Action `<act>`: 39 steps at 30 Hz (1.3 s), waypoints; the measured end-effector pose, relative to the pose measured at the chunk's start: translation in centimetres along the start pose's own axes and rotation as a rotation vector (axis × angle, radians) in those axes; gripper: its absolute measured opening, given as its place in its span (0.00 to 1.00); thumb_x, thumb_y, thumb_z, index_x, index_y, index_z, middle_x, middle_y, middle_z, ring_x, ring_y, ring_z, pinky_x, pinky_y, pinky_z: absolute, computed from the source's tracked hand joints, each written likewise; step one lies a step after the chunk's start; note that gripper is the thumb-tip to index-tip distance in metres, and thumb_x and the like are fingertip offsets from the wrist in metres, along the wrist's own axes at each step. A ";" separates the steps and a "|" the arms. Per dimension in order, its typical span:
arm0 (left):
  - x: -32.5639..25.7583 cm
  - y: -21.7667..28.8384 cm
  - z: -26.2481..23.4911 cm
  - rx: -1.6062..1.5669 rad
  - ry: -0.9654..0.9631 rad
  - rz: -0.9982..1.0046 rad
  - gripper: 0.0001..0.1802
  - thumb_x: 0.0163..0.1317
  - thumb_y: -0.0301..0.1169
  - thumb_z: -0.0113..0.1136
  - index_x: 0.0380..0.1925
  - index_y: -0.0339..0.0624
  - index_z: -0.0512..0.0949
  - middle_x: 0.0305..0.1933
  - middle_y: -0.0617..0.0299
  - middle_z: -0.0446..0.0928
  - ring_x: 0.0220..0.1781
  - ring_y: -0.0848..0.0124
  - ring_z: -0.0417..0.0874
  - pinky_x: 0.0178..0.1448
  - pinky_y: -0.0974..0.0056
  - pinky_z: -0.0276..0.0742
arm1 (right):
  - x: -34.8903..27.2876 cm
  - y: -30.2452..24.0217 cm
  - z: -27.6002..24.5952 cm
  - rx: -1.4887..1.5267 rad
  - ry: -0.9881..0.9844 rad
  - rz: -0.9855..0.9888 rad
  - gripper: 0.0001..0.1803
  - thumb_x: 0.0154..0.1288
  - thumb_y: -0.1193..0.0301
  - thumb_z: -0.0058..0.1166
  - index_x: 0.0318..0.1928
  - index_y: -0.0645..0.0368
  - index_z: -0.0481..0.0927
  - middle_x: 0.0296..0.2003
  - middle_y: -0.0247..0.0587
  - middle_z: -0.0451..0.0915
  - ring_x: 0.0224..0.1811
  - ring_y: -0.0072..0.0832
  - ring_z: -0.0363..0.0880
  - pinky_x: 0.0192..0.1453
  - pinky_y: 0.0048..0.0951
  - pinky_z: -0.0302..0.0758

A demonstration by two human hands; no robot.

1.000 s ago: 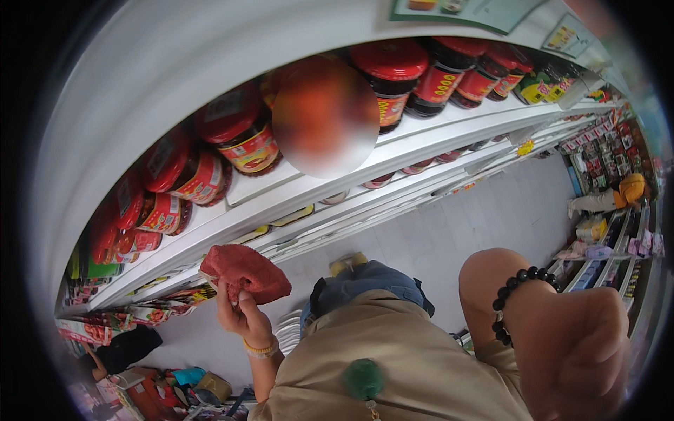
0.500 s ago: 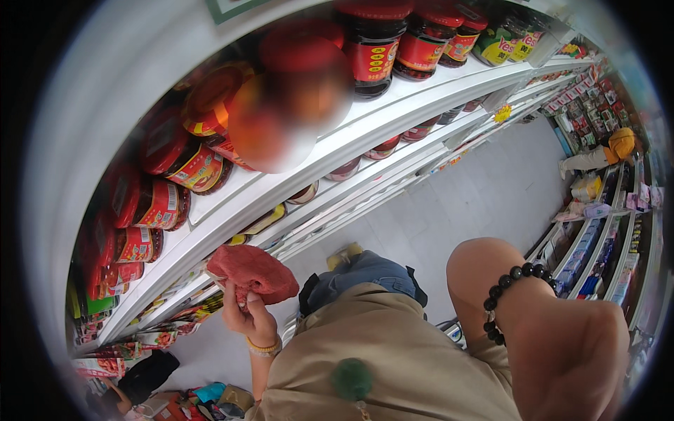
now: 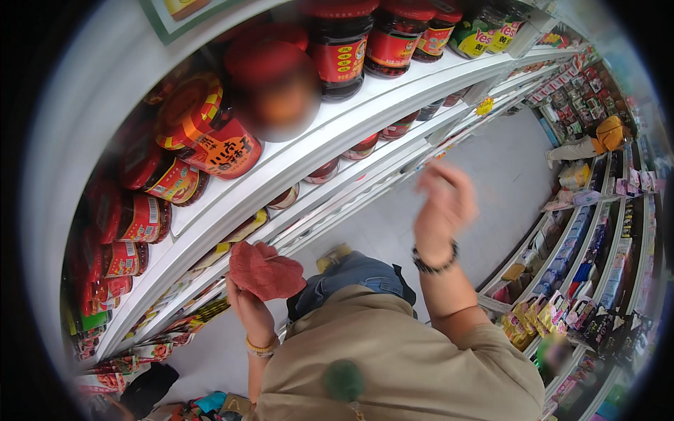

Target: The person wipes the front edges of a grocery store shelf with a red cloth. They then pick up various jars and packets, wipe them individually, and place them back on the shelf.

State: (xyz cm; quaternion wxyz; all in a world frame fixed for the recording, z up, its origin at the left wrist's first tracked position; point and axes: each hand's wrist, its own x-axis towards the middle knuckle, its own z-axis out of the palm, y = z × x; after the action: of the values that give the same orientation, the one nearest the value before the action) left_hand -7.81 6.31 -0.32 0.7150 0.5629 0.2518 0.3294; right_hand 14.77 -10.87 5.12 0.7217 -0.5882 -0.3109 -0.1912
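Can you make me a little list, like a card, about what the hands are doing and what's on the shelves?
place: shop aisle with white shelves
left hand: grip closed on a red cloth, held up near the shelf edge
right hand: raised in the air, blurred, holding nothing
right wrist: dark bead bracelet
top shelf: jars with red lids
floor: pale grey

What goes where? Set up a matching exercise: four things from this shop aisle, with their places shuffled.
Things:
1. red cloth
2. bead bracelet
3. red-lidded jars
4. snack packets

Places:
A. top shelf
B. right wrist
C. lower right rack
D. left hand

Pairs: 1-D, 2-B, 3-A, 4-C
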 end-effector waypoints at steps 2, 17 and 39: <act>-0.1 -0.2 0.2 -0.063 -0.016 -0.031 0.25 0.72 0.37 0.33 0.63 0.36 0.63 0.59 0.50 0.72 0.60 0.59 0.75 0.64 0.57 0.69 | -2.4 6.9 0.6 -0.203 0.000 0.246 0.16 0.64 0.76 0.52 0.52 0.68 0.73 0.38 0.44 0.77 0.40 0.30 0.77 0.45 0.27 0.75; -0.9 -2.1 -0.6 -0.155 0.036 -0.208 0.26 0.71 0.40 0.37 0.64 0.39 0.63 0.62 0.57 0.71 0.62 0.63 0.73 0.66 0.57 0.67 | 2.0 15.5 -0.9 -0.467 0.158 0.352 0.43 0.58 0.64 0.62 0.67 0.71 0.54 0.61 0.59 0.62 0.64 0.45 0.63 0.67 0.40 0.61; -0.8 -2.2 -0.2 -0.122 0.046 -0.223 0.26 0.68 0.36 0.36 0.64 0.39 0.62 0.64 0.57 0.69 0.63 0.63 0.72 0.66 0.58 0.65 | 3.8 18.0 -0.8 -0.539 0.007 0.217 0.42 0.45 0.65 0.70 0.59 0.69 0.64 0.56 0.60 0.69 0.59 0.51 0.68 0.62 0.40 0.67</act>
State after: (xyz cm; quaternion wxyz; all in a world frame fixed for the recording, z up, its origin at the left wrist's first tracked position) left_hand -8.07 5.51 -2.47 0.7742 0.4791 0.3086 0.2752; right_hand 29.23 -7.06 -5.55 0.5569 -0.7878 -0.1815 -0.1907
